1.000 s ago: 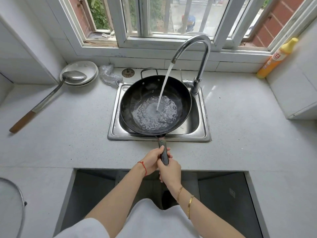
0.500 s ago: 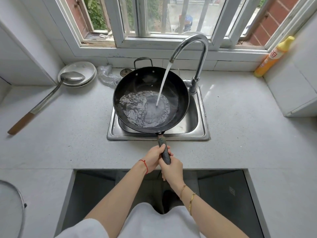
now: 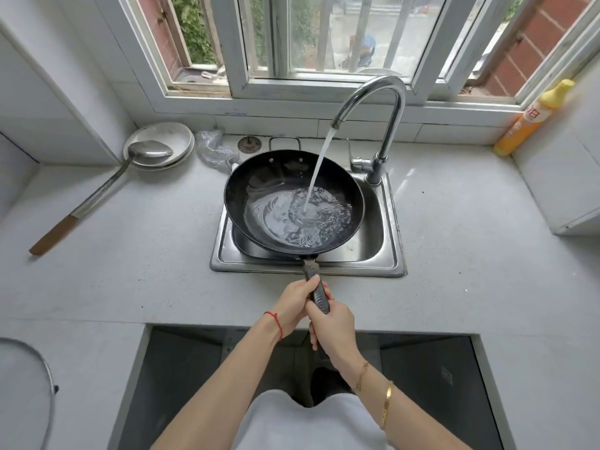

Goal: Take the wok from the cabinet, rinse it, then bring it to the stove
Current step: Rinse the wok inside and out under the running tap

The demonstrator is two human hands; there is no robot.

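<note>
Rinsing step in hand: wok [image 3: 293, 203] held over the sink [image 3: 388, 254], under the running tap [image 3: 373, 105], water pooled toward its right side. Both grips, left hand [image 3: 297, 300] and right hand [image 3: 334, 326], wrapped tight around the handle [image 3: 316, 287]. Next, likely: tip the water out, shut the tap, carry to the stove, out of view.

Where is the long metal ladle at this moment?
The ladle lies on the counter left of the sink, its bowl resting in the white dish near the window.
</note>
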